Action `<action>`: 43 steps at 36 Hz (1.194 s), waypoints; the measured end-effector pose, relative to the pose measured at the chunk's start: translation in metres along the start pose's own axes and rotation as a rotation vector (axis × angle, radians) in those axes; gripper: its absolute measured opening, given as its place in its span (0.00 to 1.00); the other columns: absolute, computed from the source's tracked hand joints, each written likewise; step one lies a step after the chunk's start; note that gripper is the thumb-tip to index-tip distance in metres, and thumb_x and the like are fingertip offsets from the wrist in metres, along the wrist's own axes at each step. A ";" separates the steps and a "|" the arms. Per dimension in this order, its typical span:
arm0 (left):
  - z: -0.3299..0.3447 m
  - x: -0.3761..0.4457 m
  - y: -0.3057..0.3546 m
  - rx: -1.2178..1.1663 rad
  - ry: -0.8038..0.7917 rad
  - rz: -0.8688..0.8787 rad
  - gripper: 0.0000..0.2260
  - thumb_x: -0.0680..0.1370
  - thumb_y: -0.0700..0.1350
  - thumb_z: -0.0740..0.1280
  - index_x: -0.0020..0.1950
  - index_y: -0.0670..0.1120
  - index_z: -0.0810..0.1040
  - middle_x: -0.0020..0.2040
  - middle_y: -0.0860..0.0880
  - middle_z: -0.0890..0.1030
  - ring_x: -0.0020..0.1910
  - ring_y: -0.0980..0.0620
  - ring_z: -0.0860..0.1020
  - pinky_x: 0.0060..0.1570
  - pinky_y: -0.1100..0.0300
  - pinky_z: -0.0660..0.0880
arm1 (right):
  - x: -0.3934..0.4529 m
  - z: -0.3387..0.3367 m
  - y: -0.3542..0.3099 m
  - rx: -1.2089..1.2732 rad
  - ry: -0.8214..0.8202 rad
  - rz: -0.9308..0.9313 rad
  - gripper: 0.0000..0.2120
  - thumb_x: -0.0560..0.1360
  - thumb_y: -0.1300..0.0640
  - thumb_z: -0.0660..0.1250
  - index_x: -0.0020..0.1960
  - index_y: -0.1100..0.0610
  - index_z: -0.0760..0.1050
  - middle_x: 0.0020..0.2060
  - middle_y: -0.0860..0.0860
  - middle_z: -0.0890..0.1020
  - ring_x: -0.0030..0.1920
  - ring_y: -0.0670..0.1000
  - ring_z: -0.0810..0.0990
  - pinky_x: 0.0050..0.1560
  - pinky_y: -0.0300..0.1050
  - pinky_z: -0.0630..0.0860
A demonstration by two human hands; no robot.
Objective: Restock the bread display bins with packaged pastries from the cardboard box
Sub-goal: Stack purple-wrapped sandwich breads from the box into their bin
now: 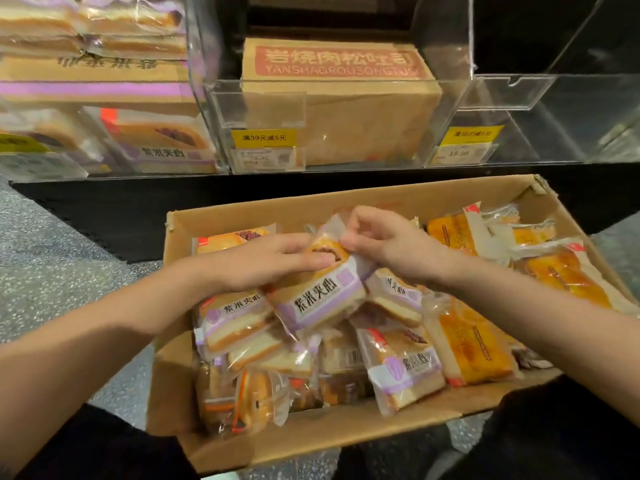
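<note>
**Head view: both hands on one purple pastry over the box**

Head camera is looking down into an open cardboard box that is sitting on a speckled floor in front of clear display bins. The box is holding many wrapped pastries: purple-banded packs are lying in the middle and left part, orange packs are lying along the right side.

One purple-banded pastry is sitting tilted on top of the pile, near the box's centre. The left hand is lying across its upper left part, fingers stretched nearly straight and pressing on the wrapper, thumb hidden beneath. The right hand is meeting it from the right, its fingers curling and pinching the wrapper's top edge. The two hands' fingertips are almost touching over the pack.

Behind the box, the middle bin is holding a brown carton with red lettering. The left bin is showing purple packs stacked inside. The right bin is showing only its clear walls. Yellow price tags are hanging on the bin fronts.
</note>
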State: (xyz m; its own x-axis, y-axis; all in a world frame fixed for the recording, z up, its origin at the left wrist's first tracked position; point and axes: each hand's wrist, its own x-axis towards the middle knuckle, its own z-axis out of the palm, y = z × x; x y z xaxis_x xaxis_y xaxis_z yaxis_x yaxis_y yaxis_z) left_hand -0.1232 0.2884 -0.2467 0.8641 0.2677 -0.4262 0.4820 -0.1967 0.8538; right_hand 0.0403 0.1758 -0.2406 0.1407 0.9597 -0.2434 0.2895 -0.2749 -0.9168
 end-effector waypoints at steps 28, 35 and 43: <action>0.019 0.024 0.000 -0.758 0.415 -0.182 0.16 0.73 0.36 0.68 0.60 0.37 0.77 0.53 0.38 0.83 0.50 0.41 0.83 0.46 0.49 0.81 | -0.033 -0.027 0.057 -0.613 -0.435 0.271 0.13 0.74 0.65 0.67 0.56 0.54 0.80 0.50 0.52 0.84 0.47 0.49 0.82 0.50 0.42 0.77; 0.015 0.023 -0.002 -0.632 0.502 -0.173 0.12 0.77 0.36 0.65 0.61 0.38 0.76 0.52 0.40 0.83 0.51 0.42 0.83 0.50 0.49 0.80 | -0.036 -0.001 0.065 -1.094 -0.491 0.057 0.16 0.72 0.58 0.69 0.58 0.55 0.71 0.54 0.53 0.76 0.55 0.54 0.75 0.53 0.49 0.74; 0.010 0.023 -0.008 -0.720 0.501 -0.152 0.13 0.74 0.33 0.57 0.57 0.40 0.72 0.56 0.35 0.80 0.54 0.37 0.80 0.54 0.46 0.76 | -0.024 -0.013 0.061 -1.234 -0.668 0.008 0.18 0.65 0.47 0.77 0.47 0.55 0.77 0.49 0.52 0.80 0.53 0.53 0.75 0.43 0.47 0.72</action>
State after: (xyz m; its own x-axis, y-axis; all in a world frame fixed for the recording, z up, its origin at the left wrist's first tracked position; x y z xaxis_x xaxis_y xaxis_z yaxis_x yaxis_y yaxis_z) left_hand -0.1059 0.2869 -0.2657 0.5523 0.6570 -0.5132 0.2323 0.4700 0.8516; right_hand 0.0667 0.1351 -0.2870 -0.2239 0.7080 -0.6698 0.9743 0.1805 -0.1349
